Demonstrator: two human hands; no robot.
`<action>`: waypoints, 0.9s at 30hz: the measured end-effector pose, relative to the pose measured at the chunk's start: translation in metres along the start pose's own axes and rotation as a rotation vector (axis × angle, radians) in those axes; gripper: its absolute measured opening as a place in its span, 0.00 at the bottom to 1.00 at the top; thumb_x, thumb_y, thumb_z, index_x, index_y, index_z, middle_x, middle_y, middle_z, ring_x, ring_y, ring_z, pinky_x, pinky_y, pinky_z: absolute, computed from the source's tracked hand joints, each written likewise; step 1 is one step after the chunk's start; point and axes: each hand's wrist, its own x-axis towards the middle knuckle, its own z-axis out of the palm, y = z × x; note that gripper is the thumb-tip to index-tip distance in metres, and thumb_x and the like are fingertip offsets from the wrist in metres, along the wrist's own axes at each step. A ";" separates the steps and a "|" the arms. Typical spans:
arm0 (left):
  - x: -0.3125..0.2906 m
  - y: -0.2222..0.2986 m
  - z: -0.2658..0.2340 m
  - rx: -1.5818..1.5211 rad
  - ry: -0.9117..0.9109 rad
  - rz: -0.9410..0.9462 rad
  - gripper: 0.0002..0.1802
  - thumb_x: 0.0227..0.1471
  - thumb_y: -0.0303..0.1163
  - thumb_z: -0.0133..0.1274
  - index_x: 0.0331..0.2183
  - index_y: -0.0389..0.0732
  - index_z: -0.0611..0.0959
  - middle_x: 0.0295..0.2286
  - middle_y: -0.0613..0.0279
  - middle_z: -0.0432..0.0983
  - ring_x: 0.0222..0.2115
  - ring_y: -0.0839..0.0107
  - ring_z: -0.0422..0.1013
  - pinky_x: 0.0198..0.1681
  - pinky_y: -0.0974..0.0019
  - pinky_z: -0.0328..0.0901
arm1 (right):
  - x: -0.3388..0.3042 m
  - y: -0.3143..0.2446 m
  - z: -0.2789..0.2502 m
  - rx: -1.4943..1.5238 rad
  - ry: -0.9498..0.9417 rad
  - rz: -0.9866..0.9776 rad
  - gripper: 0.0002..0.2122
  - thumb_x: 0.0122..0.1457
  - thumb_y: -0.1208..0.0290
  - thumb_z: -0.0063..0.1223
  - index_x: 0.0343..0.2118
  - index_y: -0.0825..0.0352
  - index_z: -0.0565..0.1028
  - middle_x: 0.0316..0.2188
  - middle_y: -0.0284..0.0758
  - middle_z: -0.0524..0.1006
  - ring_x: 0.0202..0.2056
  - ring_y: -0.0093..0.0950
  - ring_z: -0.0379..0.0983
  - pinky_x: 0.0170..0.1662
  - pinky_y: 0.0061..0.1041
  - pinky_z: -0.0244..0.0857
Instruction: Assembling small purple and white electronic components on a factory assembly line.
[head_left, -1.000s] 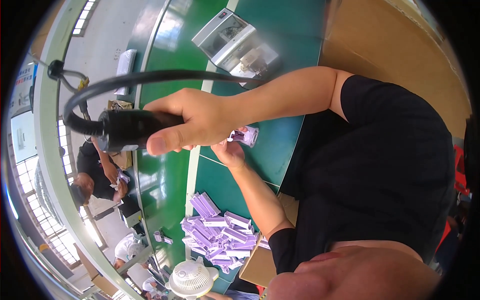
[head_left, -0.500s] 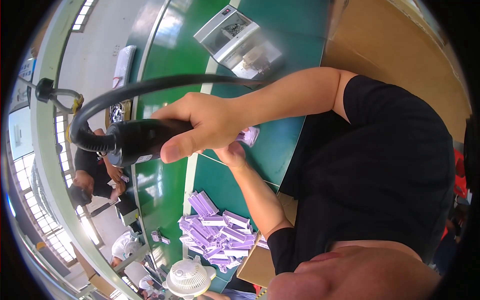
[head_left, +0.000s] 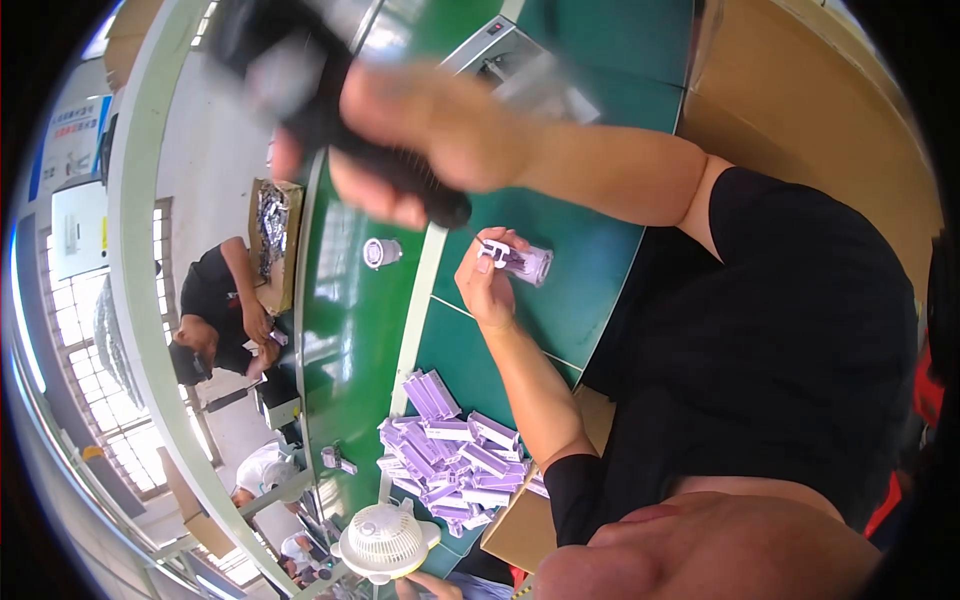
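Observation:
My right hand (head_left: 440,125), blurred by motion, is wrapped around a black electric screwdriver (head_left: 385,165) high in the picture. The screwdriver's narrow end points down toward my left hand (head_left: 488,290). Pinched in my left hand's fingers is a translucent pale-purple plastic housing (head_left: 530,264) with a white fitting at one end. It is held over the green work surface. The thin bit appears close to the white fitting, but I cannot tell whether they touch. Beside my left forearm lies a heap of purple plastic parts (head_left: 450,460).
A screw feeder box (head_left: 495,45) stands at the top. On the green belt (head_left: 350,330) sit a round white part (head_left: 381,253) and a small purple part (head_left: 338,459). A white fan (head_left: 385,540) and cardboard box (head_left: 515,525) are lower down. A co-worker (head_left: 220,320) sits across.
My right hand has swung upward with the screwdriver and tilted it. My left hand and the housing, mostly hidden before, now show. The whole view has shifted slightly.

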 end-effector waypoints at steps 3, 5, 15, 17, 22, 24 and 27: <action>0.004 0.018 -0.025 0.248 0.086 0.079 0.19 0.67 0.34 0.52 0.51 0.29 0.82 0.42 0.50 0.82 0.43 0.63 0.77 0.53 0.61 0.67 | 0.010 -0.042 -0.015 -0.015 -0.071 -0.183 0.41 0.67 0.31 0.43 0.59 0.73 0.71 0.24 0.29 0.74 0.22 0.19 0.70 0.25 0.21 0.65; 0.025 0.023 -0.041 0.551 0.210 0.172 0.17 0.69 0.32 0.52 0.52 0.31 0.84 0.41 0.63 0.79 0.37 0.77 0.72 0.44 0.73 0.65 | -0.010 -0.063 -0.009 0.264 0.075 -0.364 0.51 0.63 0.21 0.24 0.59 0.76 0.66 0.20 0.37 0.74 0.16 0.28 0.71 0.17 0.28 0.66; 0.133 0.014 -0.174 0.697 0.660 0.082 0.21 0.66 0.41 0.58 0.53 0.37 0.85 0.26 0.62 0.79 0.27 0.78 0.72 0.31 0.69 0.68 | -0.089 -0.068 -0.110 -0.261 -0.159 -0.414 0.56 0.51 0.21 0.56 0.68 0.71 0.63 0.29 0.28 0.70 0.28 0.20 0.66 0.31 0.20 0.62; 0.151 0.000 -0.164 0.606 0.738 0.077 0.31 0.66 0.42 0.57 0.61 0.31 0.76 0.38 0.52 0.84 0.33 0.69 0.78 0.40 0.65 0.72 | -0.105 -0.089 -0.116 -0.461 0.070 -0.310 0.55 0.53 0.22 0.55 0.66 0.74 0.63 0.29 0.29 0.70 0.29 0.21 0.66 0.33 0.21 0.62; 0.125 0.011 -0.170 1.277 0.726 0.080 0.42 0.61 0.42 0.59 0.68 0.31 0.65 0.63 0.37 0.66 0.63 0.42 0.64 0.67 0.50 0.58 | -0.108 -0.070 -0.149 -0.838 0.390 -0.283 0.47 0.62 0.31 0.54 0.64 0.78 0.65 0.33 0.32 0.74 0.32 0.21 0.70 0.36 0.21 0.64; 0.103 0.010 -0.169 1.384 0.768 0.053 0.48 0.54 0.45 0.65 0.67 0.32 0.65 0.62 0.30 0.65 0.65 0.36 0.58 0.69 0.46 0.55 | -0.118 -0.058 -0.174 -0.793 0.355 -0.336 0.35 0.69 0.45 0.55 0.62 0.77 0.68 0.39 0.35 0.78 0.36 0.22 0.73 0.42 0.22 0.68; 0.058 0.009 -0.177 1.737 0.999 -0.398 0.53 0.51 0.46 0.67 0.69 0.38 0.60 0.61 0.32 0.67 0.63 0.38 0.62 0.66 0.48 0.60 | -0.119 -0.032 -0.185 -1.025 0.490 -0.455 0.24 0.71 0.60 0.55 0.61 0.75 0.71 0.48 0.39 0.81 0.46 0.28 0.76 0.54 0.26 0.68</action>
